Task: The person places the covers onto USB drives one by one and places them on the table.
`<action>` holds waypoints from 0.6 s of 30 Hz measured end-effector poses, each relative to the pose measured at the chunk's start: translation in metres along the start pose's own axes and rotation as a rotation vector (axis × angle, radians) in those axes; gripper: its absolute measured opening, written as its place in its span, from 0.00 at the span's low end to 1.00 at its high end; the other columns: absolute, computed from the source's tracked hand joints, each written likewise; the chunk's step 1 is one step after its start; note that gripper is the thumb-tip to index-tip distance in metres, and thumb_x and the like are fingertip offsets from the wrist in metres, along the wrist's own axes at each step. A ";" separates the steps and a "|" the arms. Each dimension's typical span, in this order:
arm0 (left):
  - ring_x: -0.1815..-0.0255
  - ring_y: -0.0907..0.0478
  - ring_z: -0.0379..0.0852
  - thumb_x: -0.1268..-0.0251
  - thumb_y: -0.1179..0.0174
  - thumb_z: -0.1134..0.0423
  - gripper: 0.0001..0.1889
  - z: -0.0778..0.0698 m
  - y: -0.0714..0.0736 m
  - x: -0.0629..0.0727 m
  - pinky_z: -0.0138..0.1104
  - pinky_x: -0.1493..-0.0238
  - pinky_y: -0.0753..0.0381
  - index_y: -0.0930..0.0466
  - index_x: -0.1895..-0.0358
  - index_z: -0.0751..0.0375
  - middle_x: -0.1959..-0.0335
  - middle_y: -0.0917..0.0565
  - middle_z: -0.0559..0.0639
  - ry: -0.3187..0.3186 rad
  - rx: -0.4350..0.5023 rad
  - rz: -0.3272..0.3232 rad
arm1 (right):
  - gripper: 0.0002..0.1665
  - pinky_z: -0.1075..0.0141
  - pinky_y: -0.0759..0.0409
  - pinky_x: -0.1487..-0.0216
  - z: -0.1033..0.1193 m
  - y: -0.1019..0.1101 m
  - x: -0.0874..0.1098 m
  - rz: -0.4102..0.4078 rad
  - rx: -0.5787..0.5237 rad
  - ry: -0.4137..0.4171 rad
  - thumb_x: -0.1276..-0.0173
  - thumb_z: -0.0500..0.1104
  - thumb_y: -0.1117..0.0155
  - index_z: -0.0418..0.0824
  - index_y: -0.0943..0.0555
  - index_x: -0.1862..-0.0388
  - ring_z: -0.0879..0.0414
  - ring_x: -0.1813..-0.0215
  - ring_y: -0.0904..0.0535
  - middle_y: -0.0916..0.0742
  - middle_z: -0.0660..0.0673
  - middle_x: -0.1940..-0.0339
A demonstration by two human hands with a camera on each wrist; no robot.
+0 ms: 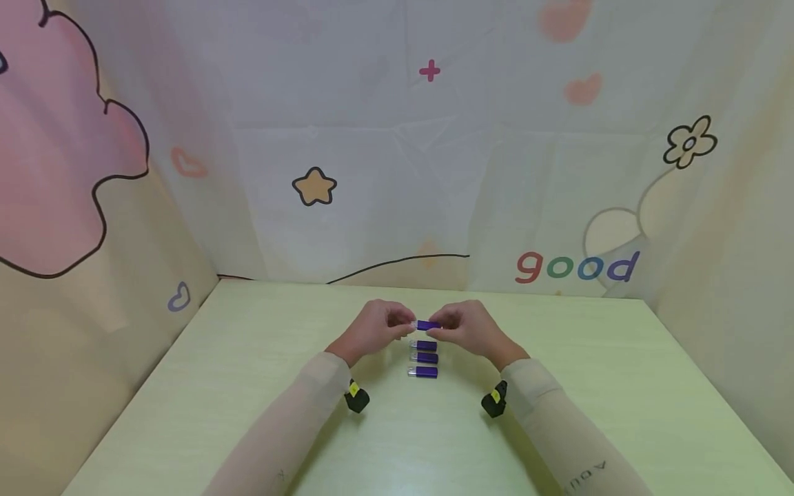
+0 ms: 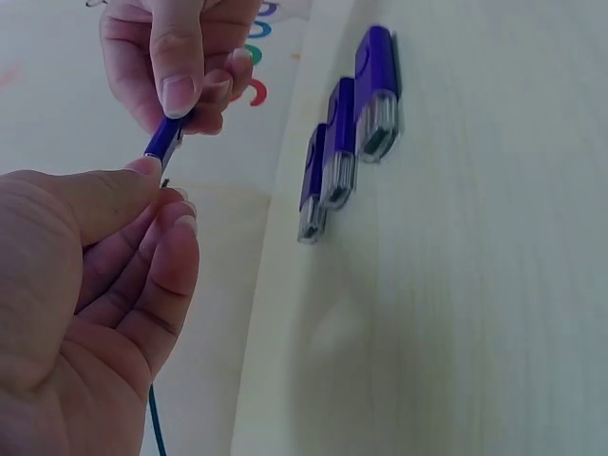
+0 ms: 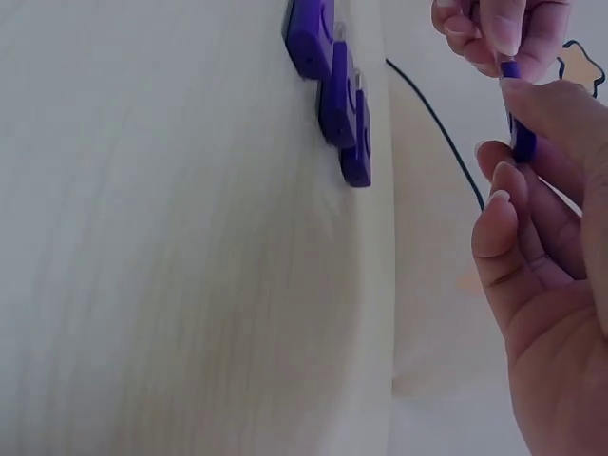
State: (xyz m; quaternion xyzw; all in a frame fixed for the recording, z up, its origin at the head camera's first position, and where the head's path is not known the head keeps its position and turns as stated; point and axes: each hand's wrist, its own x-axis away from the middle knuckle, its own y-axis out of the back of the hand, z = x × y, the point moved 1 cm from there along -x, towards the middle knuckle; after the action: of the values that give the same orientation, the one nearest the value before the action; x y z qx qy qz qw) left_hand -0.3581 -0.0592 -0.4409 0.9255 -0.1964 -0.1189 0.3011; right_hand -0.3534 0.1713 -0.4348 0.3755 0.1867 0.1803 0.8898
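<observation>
Both hands hold one purple USB stick (image 1: 428, 325) above the table. My left hand (image 1: 378, 326) pinches its clear-capped left end between thumb and fingers; in the left wrist view that end is mostly covered by the left thumb (image 2: 119, 195). The purple body's right end sits between the thumb and fingers of my right hand (image 1: 464, 326). Closer to me, three more purple USB sticks lie in a column: a far one (image 1: 425, 345), a middle one (image 1: 425, 358) and a near one (image 1: 424, 373). Their clear caps point left.
The pale table (image 1: 248, 386) reaches back to a printed cloth wall (image 1: 372, 227), with cloth on both sides too. A small black wrist camera (image 1: 356, 398) hangs at the left cuff, and another black camera (image 1: 494, 401) at the right cuff.
</observation>
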 end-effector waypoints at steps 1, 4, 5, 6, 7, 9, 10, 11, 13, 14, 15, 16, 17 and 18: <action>0.64 0.16 0.43 0.31 0.32 0.59 0.08 0.001 0.000 -0.003 0.34 0.58 0.14 0.12 0.53 0.53 0.62 0.11 0.45 0.005 -0.013 0.000 | 0.12 0.66 0.15 0.58 -0.001 0.000 -0.002 0.000 0.012 -0.016 0.35 0.49 0.24 0.47 0.09 0.55 0.59 0.65 0.17 0.08 0.53 0.63; 0.63 0.18 0.42 0.32 0.31 0.58 0.08 0.005 -0.002 -0.011 0.34 0.56 0.15 0.12 0.53 0.54 0.62 0.11 0.45 0.011 -0.070 0.005 | 0.12 0.63 0.14 0.55 -0.005 0.000 -0.007 0.007 0.023 -0.062 0.35 0.48 0.24 0.46 0.09 0.55 0.58 0.62 0.16 0.08 0.51 0.62; 0.63 0.18 0.42 0.32 0.31 0.59 0.08 0.006 -0.002 -0.014 0.35 0.55 0.15 0.11 0.53 0.54 0.62 0.11 0.44 0.009 -0.091 0.007 | 0.12 0.62 0.13 0.54 -0.006 0.000 -0.008 0.012 0.020 -0.073 0.35 0.48 0.24 0.46 0.09 0.55 0.58 0.62 0.16 0.08 0.51 0.61; 0.62 0.18 0.41 0.33 0.30 0.59 0.08 0.007 -0.003 -0.016 0.35 0.54 0.16 0.11 0.53 0.54 0.62 0.11 0.44 0.008 -0.115 0.010 | 0.12 0.62 0.13 0.53 -0.008 0.000 -0.010 0.018 0.020 -0.084 0.35 0.48 0.24 0.46 0.09 0.54 0.58 0.61 0.16 0.08 0.50 0.60; 0.62 0.18 0.41 0.33 0.30 0.59 0.08 0.008 -0.003 -0.019 0.35 0.53 0.16 0.11 0.54 0.54 0.62 0.11 0.44 0.010 -0.135 0.015 | 0.12 0.62 0.13 0.52 -0.010 -0.001 -0.011 0.027 0.023 -0.092 0.35 0.47 0.24 0.46 0.09 0.54 0.58 0.61 0.15 0.08 0.50 0.60; 0.60 0.19 0.41 0.33 0.30 0.60 0.07 0.010 -0.004 -0.024 0.36 0.51 0.16 0.10 0.55 0.54 0.62 0.11 0.44 0.014 -0.172 0.024 | 0.12 0.62 0.14 0.53 -0.013 -0.002 -0.014 0.045 0.028 -0.095 0.34 0.47 0.24 0.45 0.09 0.54 0.58 0.61 0.16 0.08 0.50 0.60; 0.60 0.19 0.41 0.34 0.30 0.61 0.07 0.011 -0.005 -0.026 0.36 0.50 0.16 0.10 0.55 0.54 0.61 0.11 0.44 0.015 -0.189 0.031 | 0.11 0.63 0.14 0.53 -0.015 -0.003 -0.016 0.055 0.037 -0.090 0.35 0.46 0.24 0.45 0.09 0.55 0.58 0.61 0.17 0.08 0.50 0.60; 0.60 0.19 0.41 0.33 0.30 0.61 0.07 0.011 -0.005 -0.028 0.37 0.50 0.16 0.10 0.55 0.54 0.61 0.11 0.44 0.019 -0.203 0.039 | 0.11 0.63 0.15 0.54 -0.016 -0.003 -0.017 0.064 0.046 -0.087 0.35 0.46 0.24 0.45 0.09 0.55 0.58 0.62 0.18 0.08 0.50 0.60; 0.59 0.19 0.42 0.33 0.30 0.62 0.07 0.013 -0.006 -0.031 0.38 0.49 0.16 0.10 0.55 0.55 0.60 0.11 0.45 0.024 -0.229 0.058 | 0.10 0.64 0.16 0.56 -0.019 -0.004 -0.019 0.078 0.063 -0.082 0.35 0.47 0.24 0.46 0.09 0.57 0.59 0.62 0.19 0.08 0.51 0.61; 0.59 0.19 0.42 0.33 0.31 0.62 0.07 0.014 -0.007 -0.032 0.38 0.49 0.16 0.10 0.54 0.55 0.59 0.11 0.45 0.023 -0.242 0.065 | 0.10 0.65 0.17 0.56 -0.020 -0.005 -0.020 0.082 0.071 -0.081 0.35 0.47 0.24 0.46 0.09 0.57 0.59 0.63 0.19 0.08 0.51 0.61; 0.58 0.19 0.42 0.33 0.31 0.62 0.08 0.015 -0.008 -0.033 0.38 0.48 0.16 0.10 0.54 0.56 0.59 0.11 0.46 0.022 -0.252 0.070 | 0.09 0.65 0.17 0.57 -0.021 -0.005 -0.021 0.087 0.080 -0.080 0.35 0.47 0.23 0.46 0.08 0.58 0.59 0.62 0.19 0.08 0.52 0.62; 0.58 0.19 0.41 0.33 0.31 0.62 0.08 0.017 -0.008 -0.034 0.37 0.48 0.16 0.10 0.53 0.56 0.58 0.11 0.46 0.019 -0.269 0.076 | 0.09 0.65 0.18 0.56 -0.022 -0.006 -0.021 0.089 0.090 -0.082 0.36 0.46 0.23 0.47 0.08 0.58 0.60 0.62 0.19 0.08 0.52 0.62; 0.58 0.19 0.41 0.32 0.31 0.62 0.08 0.018 -0.009 -0.035 0.37 0.47 0.16 0.10 0.53 0.56 0.58 0.11 0.46 0.020 -0.279 0.081 | 0.09 0.65 0.18 0.56 -0.023 -0.006 -0.022 0.094 0.094 -0.086 0.36 0.46 0.23 0.47 0.08 0.58 0.60 0.62 0.19 0.08 0.53 0.61; 0.58 0.19 0.41 0.32 0.31 0.62 0.08 0.019 -0.010 -0.036 0.37 0.47 0.16 0.10 0.53 0.56 0.58 0.12 0.46 0.019 -0.294 0.085 | 0.08 0.65 0.18 0.56 -0.024 -0.007 -0.023 0.100 0.101 -0.089 0.36 0.46 0.23 0.47 0.08 0.58 0.60 0.62 0.19 0.08 0.53 0.61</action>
State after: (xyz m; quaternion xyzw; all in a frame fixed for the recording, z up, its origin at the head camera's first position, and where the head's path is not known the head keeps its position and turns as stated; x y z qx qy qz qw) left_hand -0.3940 -0.0460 -0.4582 0.8635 -0.2129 -0.1246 0.4399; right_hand -0.3832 0.1704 -0.4507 0.4362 0.1369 0.1981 0.8670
